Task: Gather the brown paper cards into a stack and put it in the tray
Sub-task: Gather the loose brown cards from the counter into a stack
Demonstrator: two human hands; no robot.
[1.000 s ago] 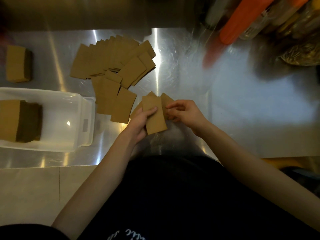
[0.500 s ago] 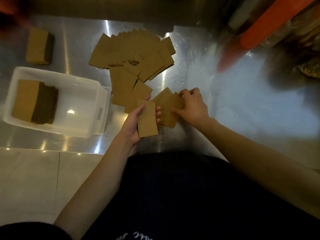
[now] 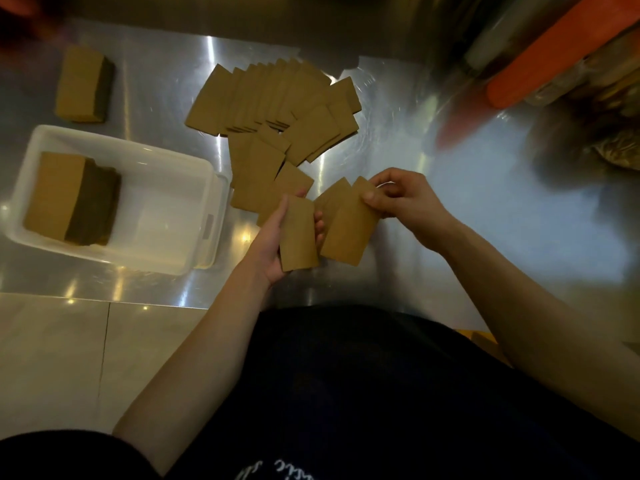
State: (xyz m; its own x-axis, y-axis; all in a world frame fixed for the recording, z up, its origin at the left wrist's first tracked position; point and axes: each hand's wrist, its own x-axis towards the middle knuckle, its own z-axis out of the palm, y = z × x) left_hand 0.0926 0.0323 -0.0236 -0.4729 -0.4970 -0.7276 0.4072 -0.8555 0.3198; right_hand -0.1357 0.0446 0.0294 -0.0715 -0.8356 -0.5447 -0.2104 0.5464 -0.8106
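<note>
Left hand: the left hand point(image 3: 273, 242) sat just below the middle of the frame, palm up, closed around a small stack of brown cards point(image 3: 299, 233); thumb along the stack's left edge, fingertips curling round its right edge.
Right hand: the right hand point(image 3: 403, 202), right of centre, pinched the upper corner of a few fanned cards point(image 3: 348, 225) between thumb and forefinger, the other fingers curled in.
Gap between the holds: the fanned cards stood just beside the left hand's stack, edges nearly touching.
Loose cards: a spread of overlapping brown cards point(image 3: 277, 109) lay on the steel table point(image 3: 485, 209), from upper centre down toward the hands.
Tray: the white plastic tray point(image 3: 166, 202) stood at the left of the frame, with a thick card stack point(image 3: 71, 197) lying in its left half.
Other stack: another card pile point(image 3: 85, 83) rested on the table in the upper left, apart from the tray.
</note>
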